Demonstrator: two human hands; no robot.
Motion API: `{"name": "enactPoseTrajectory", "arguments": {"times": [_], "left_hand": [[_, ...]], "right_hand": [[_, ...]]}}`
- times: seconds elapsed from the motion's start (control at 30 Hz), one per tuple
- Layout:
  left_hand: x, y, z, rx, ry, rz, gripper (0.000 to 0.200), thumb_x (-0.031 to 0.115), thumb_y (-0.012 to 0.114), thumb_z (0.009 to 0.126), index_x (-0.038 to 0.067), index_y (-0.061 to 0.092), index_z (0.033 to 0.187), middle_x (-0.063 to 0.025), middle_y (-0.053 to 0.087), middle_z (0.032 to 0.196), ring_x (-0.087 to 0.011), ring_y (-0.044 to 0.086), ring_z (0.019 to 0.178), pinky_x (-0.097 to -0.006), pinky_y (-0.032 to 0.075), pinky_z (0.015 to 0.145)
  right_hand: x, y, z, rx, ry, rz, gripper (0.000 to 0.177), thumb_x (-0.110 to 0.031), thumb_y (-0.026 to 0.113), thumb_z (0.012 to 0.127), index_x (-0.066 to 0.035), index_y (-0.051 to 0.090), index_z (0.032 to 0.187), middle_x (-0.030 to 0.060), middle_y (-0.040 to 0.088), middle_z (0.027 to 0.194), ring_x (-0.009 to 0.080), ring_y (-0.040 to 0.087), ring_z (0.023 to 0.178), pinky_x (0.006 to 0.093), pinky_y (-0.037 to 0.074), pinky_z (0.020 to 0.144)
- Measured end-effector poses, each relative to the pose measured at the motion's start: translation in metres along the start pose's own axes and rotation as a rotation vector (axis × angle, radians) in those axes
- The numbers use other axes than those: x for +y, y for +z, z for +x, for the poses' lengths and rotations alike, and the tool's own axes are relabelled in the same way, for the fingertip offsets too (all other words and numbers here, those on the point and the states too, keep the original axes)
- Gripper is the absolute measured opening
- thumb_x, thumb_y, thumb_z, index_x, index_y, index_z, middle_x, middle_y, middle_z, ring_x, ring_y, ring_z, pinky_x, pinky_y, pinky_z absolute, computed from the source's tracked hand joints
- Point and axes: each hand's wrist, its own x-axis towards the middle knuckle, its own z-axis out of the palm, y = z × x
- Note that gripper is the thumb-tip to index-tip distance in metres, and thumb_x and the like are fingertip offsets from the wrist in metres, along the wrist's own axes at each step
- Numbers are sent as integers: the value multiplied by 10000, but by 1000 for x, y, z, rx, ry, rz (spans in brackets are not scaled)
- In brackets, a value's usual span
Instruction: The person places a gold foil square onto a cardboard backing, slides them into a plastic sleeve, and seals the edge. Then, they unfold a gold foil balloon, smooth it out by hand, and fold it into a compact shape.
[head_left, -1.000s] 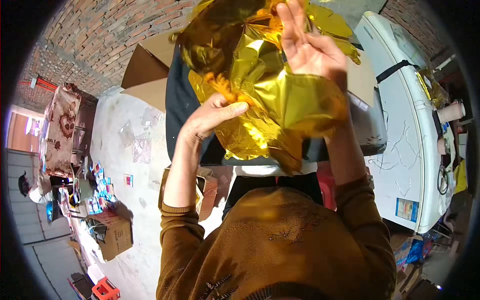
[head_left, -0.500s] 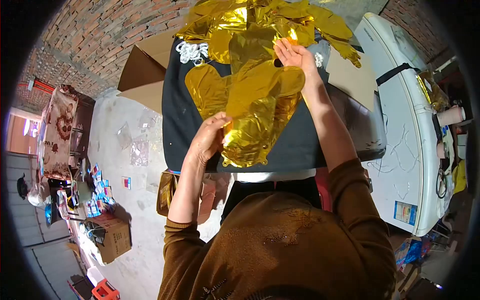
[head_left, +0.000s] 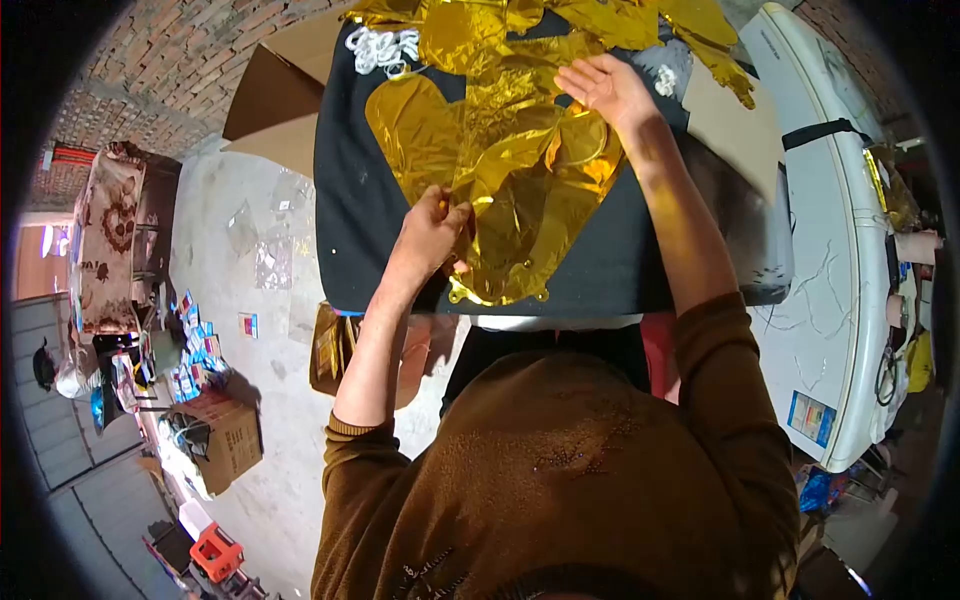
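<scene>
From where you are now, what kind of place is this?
It looks like a small home workshop, maybe. There's a rough brick wall, a black-covered table spread with shiny gold foil sheets, and an open cardboard box beside it.

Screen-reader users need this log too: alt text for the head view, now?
A left hand grips a flat, crinkled gold foil piece on a black-covered table, while the right hand is open at its upper right. More gold foil and a white ribbon-like bundle lie beyond; an open cardboard box stands left.
</scene>
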Motion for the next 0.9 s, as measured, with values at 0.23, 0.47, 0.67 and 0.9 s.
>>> {"name": "enactPoseTrajectory", "arguments": {"times": [0.23,0.47,0.67,0.9], "left_hand": [[0,3,-5,6,1,30,367,170,651,1013,-67,513,1256,-168,716,908,-166,689,687,-325,535,482],[-5,5,-20,18,-24,-212,358,115,665,1022,15,481,1313,10,552,758,-54,480,638,-221,380,540],[-4,11,-24,37,-51,-273,363,115,656,1025,38,482,1334,-14,610,829,-60,545,663,-207,439,562],[8,18,-31,70,-86,-406,371,121,653,1019,34,481,1336,-18,631,859,-59,587,674,-207,473,532]], "right_hand": [[1,4,-29,58,-199,-264,674,-72,586,1014,69,214,1557,269,450,1459,416,479,1396,490,470,1147],[41,31,-154,-231,-831,-1204,361,-82,654,937,-32,637,1294,156,641,1357,318,566,1320,432,435,1110],[89,52,-252,-516,-728,-1581,366,-139,750,848,-76,675,1201,108,574,1368,320,423,1422,488,381,1165],[108,62,-272,-419,-861,-1602,434,-94,807,767,-70,637,1166,98,569,1307,343,469,1357,472,412,1085]]}}
